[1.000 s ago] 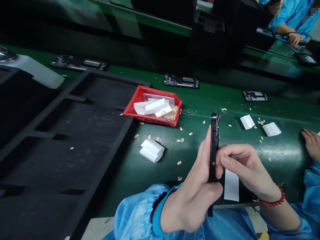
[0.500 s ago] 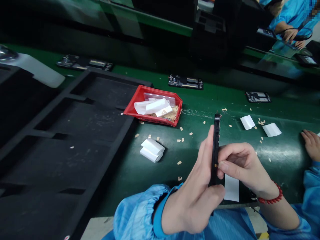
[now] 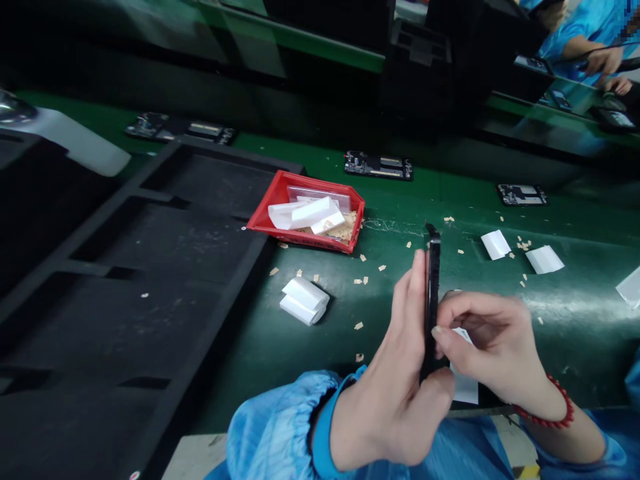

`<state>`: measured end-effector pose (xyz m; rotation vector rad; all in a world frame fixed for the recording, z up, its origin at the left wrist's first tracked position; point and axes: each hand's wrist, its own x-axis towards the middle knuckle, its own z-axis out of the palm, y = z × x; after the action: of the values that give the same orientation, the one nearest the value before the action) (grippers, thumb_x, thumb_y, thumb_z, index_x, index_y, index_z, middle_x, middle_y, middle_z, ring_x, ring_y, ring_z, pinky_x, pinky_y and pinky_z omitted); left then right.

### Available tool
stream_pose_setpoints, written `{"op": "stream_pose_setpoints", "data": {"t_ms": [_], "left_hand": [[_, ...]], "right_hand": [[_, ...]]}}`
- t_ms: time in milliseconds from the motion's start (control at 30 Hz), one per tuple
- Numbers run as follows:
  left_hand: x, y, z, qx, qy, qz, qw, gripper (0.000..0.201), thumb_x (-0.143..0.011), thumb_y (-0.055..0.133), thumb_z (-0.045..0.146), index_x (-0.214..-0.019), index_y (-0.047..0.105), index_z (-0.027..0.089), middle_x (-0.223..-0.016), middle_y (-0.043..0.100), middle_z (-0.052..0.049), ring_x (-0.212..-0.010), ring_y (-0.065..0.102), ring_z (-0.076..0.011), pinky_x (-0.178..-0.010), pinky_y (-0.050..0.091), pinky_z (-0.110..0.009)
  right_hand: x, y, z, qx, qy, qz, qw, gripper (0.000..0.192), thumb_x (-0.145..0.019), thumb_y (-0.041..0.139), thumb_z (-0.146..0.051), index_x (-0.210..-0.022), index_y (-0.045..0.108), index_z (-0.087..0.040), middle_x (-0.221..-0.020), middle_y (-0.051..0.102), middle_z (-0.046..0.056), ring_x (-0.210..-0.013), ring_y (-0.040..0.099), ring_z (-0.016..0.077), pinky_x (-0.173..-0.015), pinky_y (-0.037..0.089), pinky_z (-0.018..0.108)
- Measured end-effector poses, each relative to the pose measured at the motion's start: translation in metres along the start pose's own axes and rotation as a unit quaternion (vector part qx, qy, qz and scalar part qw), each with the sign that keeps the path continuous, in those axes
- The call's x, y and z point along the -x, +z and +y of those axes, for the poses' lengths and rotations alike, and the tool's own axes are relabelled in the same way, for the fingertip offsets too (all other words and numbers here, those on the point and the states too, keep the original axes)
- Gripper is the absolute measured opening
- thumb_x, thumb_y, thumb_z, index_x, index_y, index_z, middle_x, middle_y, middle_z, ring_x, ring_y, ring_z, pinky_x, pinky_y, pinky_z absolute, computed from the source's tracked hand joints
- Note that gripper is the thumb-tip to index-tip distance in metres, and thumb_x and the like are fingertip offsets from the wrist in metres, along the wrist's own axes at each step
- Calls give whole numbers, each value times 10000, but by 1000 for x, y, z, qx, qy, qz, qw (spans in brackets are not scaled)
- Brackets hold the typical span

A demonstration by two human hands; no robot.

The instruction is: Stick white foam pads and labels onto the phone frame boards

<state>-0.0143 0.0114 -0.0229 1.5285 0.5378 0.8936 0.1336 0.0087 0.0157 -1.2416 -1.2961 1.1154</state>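
Head: black device (image 3: pixel 433 287) upright in left grip (image 3: pixel 393 393)

A black tray (image 3: pixel 200 313) lies left of the left hand (image 3: pixel 393 400). Ahead of that hand and to its left, a red bin (image 3: pixel 270 200) holds papers (image 3: pixel 311 210); nearer, a folded paper (image 3: pixel 305 301) rests on the green tabletop (image 3: pixel 240 373). Far ahead-right shows a co-worker's blue sleeve (image 3: pixel 570 30).

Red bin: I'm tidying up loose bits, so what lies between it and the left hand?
In the head view, several small tan scraps lie scattered on the green bench top between the red bin and the left hand.
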Motion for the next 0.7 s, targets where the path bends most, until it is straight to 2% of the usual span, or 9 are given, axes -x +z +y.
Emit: {"op": "stream_pose_setpoints", "data": {"t_ms": [67, 167, 333, 500, 600, 700], "left_hand": [[-1, 2, 1, -34, 7, 15, 999, 881, -936, 406, 172, -1598, -170, 244, -1698, 84, -119, -1528, 186, -384, -1232, 226, -580], [-1, 5, -4, -78, 18, 43, 996, 876, -954, 420, 232, -1597, -173, 209, -1707, -31, -131, -1550, 93, -410, -1238, 196, -596], [0, 5, -11, -144, 17, 50, 988, 916, -943, 464, 240, -1594, -179, 179, -1701, -113, -148, -1564, -31, -416, -1245, 136, -608], [-1, 4, -6, -122, 14, 44, 991, 906, -936, 454, 236, -1599, -161, 181, -1703, -46, -147, -1559, 50, -423, -1239, 171, -608], [-2, 4, -4, -103, 21, 42, 994, 936, -912, 483, 220, -1604, -147, 186, -1704, 26, -141, -1550, 98, -427, -1235, 196, -603], [-1, 3, -5, -83, 11, 46, 995, 912, -924, 467, 206, -1606, -140, 227, -1714, 17, -111, -1541, 136, -426, -1231, 204, -609]], "right_hand": [[1, 3, -4, 47, -16, 26, 998, 155, -703, 695, -64, -623, 653, -190, -556, 626, -28, -465, 569, 80, -456, 534, 153], [2, 6, -7, 91, -22, 30, 995, 156, -688, 656, -64, -605, 624, -192, -538, 589, -39, -454, 532, 73, -429, 501, 146], [1, 3, -1, 100, -30, 30, 994, 158, -692, 643, -47, -617, 623, -184, -538, 574, -48, -450, 523, 61, -441, 490, 139], [1, -5, 3, 49, -26, -35, 998, 131, -776, 696, -104, -677, 663, -182, -606, 661, -20, -482, 627, 83, -472, 531, 155], [0, -4, 3, 50, -24, -33, 998, 160, -758, 686, -81, -642, 643, -183, -569, 639, -25, -458, 599, 80, -451, 520, 159], [0, -2, 5, 17, -12, -21, 1000, 146, -764, 704, -104, -650, 657, -183, -558, 652, -22, -434, 601, 83, -435, 531, 160]]}}
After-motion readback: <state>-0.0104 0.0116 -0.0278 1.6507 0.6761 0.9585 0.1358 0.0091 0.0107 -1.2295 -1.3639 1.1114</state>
